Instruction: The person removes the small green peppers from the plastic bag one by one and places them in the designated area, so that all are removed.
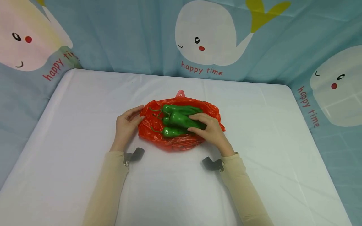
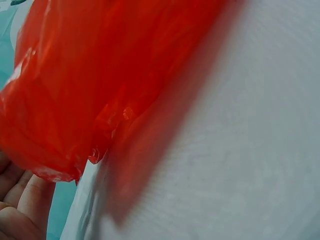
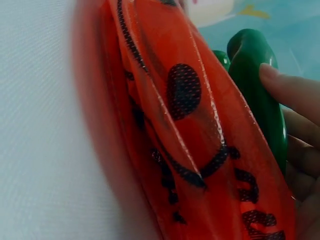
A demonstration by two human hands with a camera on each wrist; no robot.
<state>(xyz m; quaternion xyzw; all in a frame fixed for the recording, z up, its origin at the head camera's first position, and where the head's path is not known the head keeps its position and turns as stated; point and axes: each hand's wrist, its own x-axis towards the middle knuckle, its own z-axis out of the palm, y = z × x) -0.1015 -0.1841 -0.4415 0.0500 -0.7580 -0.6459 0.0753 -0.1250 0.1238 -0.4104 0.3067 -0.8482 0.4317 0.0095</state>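
A red plastic bag (image 1: 169, 145) lies on the table with its mouth spread around several green peppers (image 1: 176, 120), stems pointing left. My right hand (image 1: 210, 129) grips the topmost pepper by its right part, thumb on the near side; in the right wrist view the thumb presses on the green pepper (image 3: 255, 80) behind the bag (image 3: 200, 145), which has black print. At the bag's left edge my left hand (image 1: 127, 125) touches the plastic with its fingertips. The left wrist view shows the bag (image 2: 75, 90) above the partly visible left hand (image 2: 25, 205), its fingers loosely bent.
A white cloth (image 1: 175, 188) covers the table. A small red tab (image 1: 180, 94) sticks up at the bag's far edge. Behind the table hangs a blue curtain (image 1: 135, 37) with whale prints. Dark devices are strapped at both wrists.
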